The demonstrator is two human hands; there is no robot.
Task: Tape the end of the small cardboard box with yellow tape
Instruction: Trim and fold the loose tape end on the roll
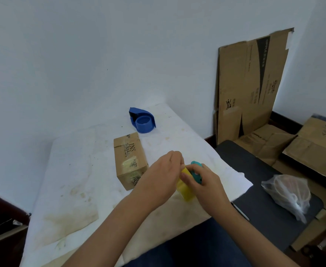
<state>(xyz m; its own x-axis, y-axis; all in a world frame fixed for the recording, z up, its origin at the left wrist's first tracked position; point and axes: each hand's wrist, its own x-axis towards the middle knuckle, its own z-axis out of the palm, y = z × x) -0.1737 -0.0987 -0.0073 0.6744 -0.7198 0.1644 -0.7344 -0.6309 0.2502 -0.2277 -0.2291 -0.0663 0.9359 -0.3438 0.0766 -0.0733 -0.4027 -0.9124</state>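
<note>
A small brown cardboard box (129,159) lies on the stained white table cover (71,180), its near end facing me. Just right of it, a roll of yellow tape (185,191) on a teal dispenser (196,175) is held between both hands. My right hand (202,182) wraps around the roll and dispenser. My left hand (164,172) pinches at the top edge of the roll, fingers closed on the tape. Both hands hover just above the table, apart from the box.
A blue tape dispenser (142,120) sits at the table's far end. Flattened cardboard (248,87) leans on the wall at right, with more boxes (312,143) on the floor. A plastic bag (287,193) rests on a dark surface (254,180) beside the table.
</note>
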